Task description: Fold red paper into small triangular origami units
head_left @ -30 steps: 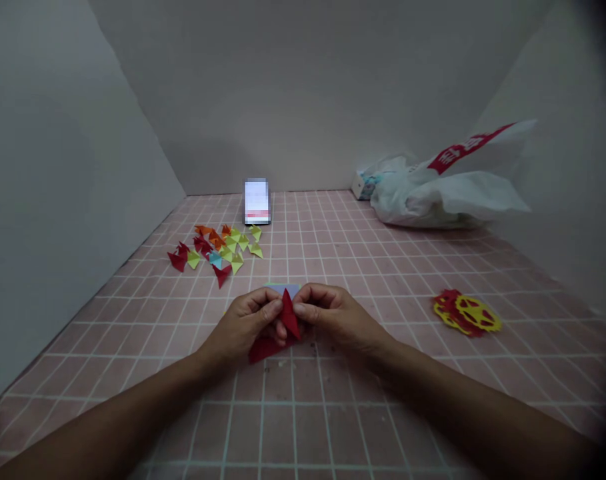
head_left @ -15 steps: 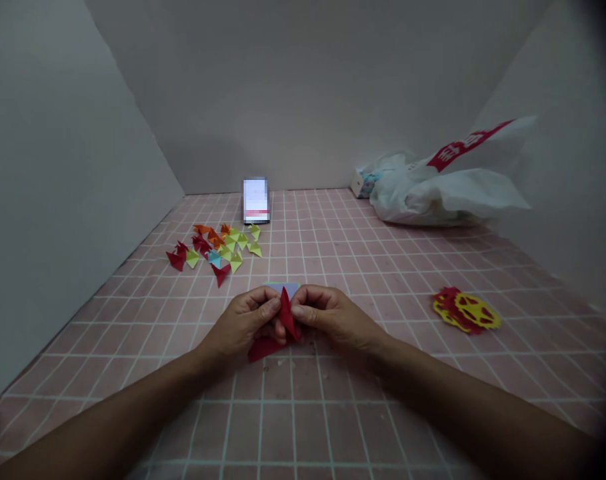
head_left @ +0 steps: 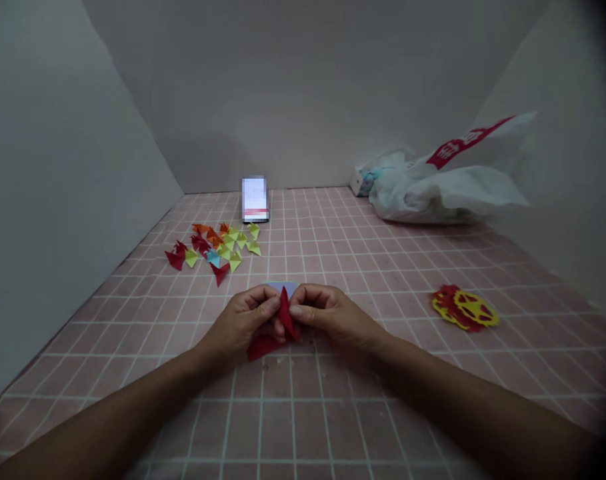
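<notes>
A narrow, pointed piece of folded red origami paper (head_left: 285, 316) stands upright between my two hands. My left hand (head_left: 250, 317) pinches its left side between thumb and fingers. From the right, my right hand (head_left: 327, 312) grips the same paper with thumb and bent forefinger. Below my left hand a flat red sheet of paper (head_left: 263, 347) lies on the tiled-pattern cloth, partly covered by the fingers. Just behind the fingertips shows a pale violet sheet of paper (head_left: 283, 287), mostly hidden by my hands.
Several small folded paper cranes (head_left: 215, 248) in red, orange, yellow and blue sit at the back left. Behind them a phone (head_left: 255, 199) stands lit. Red and yellow paper cut-outs (head_left: 465, 310) lie on the right. A white plastic bag (head_left: 433, 193) and a small box (head_left: 361, 182) are at the back right.
The whole view has shifted very slightly. Both hands keep the same hold on the folded red paper, with no clear movement.
</notes>
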Demonstrator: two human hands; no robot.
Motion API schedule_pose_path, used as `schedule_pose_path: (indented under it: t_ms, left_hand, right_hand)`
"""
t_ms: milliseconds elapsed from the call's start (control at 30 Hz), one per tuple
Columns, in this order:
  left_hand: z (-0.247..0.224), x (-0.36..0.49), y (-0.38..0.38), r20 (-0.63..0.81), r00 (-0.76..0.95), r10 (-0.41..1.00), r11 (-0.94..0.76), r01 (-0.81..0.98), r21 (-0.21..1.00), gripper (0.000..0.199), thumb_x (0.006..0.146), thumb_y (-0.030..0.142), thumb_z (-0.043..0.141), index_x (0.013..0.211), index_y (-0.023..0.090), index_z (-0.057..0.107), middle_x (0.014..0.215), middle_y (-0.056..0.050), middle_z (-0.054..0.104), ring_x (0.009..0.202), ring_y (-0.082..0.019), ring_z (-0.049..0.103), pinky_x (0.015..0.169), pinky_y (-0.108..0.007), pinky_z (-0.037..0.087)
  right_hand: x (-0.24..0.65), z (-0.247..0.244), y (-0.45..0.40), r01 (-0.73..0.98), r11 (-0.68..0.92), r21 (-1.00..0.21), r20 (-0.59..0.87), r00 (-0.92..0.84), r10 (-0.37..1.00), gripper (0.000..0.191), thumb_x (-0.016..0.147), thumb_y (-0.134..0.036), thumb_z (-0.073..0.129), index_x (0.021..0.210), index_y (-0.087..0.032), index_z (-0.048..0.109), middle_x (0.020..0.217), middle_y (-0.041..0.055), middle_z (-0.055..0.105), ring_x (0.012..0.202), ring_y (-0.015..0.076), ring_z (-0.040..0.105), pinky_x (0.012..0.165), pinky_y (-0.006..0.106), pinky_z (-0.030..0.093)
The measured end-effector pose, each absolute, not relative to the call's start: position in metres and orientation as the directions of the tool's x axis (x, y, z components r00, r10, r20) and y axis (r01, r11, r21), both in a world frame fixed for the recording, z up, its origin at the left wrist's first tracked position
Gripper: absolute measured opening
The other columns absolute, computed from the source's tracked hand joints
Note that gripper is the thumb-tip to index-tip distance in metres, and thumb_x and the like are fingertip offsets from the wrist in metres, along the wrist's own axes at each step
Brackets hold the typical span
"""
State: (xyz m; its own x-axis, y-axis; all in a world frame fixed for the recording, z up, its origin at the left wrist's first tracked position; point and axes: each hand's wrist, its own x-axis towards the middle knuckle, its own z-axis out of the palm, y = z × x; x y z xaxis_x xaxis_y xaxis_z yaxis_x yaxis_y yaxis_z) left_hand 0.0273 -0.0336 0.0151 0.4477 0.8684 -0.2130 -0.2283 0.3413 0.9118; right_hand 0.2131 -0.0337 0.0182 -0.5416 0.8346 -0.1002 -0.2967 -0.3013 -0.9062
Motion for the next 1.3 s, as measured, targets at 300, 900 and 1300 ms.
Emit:
schedule_pose_path:
  t_ms: [300,900,1300]
  left_hand:
    - [0.0141,0.0261,-0.0335,-0.228,0.436,0.871,0.350,-0.225,0.909,0.029,0.084,0.040,0.074,0.081,0.016,0.059,0.058,0.002,0.066,0.056,-0.010,0.063,0.064,-0.021,0.051]
    - [0.0153,0.0273,-0.0321,-0.220,0.429,0.876,0.349,-0.249,0.903,0.027,0.084,0.038,0.074,0.079,0.016,0.059,0.057,0.001,0.067,0.056,-0.010,0.064,0.063,-0.020,0.053]
    - [0.0150,0.0271,-0.0318,-0.225,0.422,0.878,0.350,-0.248,0.903,0.025,0.085,0.037,0.072,0.081,0.016,0.059,0.059,0.002,0.066,0.057,-0.010,0.064,0.064,-0.021,0.053]
  right_hand:
    - [0.2133,0.0237,-0.0350,-0.251,-0.239,-0.938,-0.087,-0.495,0.864,0.021,0.082,-0.034,0.072,0.080,-0.017,0.059,0.066,-0.0014,0.064,0.056,0.0093,0.053,0.057,0.025,0.039]
    - [0.2124,0.0219,-0.0361,-0.278,-0.240,-0.930,-0.067,-0.514,0.855,0.022,0.082,-0.034,0.072,0.079,-0.017,0.059,0.068,-0.0011,0.064,0.059,0.0101,0.055,0.060,0.025,0.040]
    - [0.2133,0.0209,-0.0344,-0.289,-0.255,-0.923,-0.064,-0.537,0.841,0.020,0.080,-0.031,0.073,0.079,-0.018,0.058,0.070,-0.0008,0.065,0.062,0.0105,0.056,0.061,0.025,0.040]
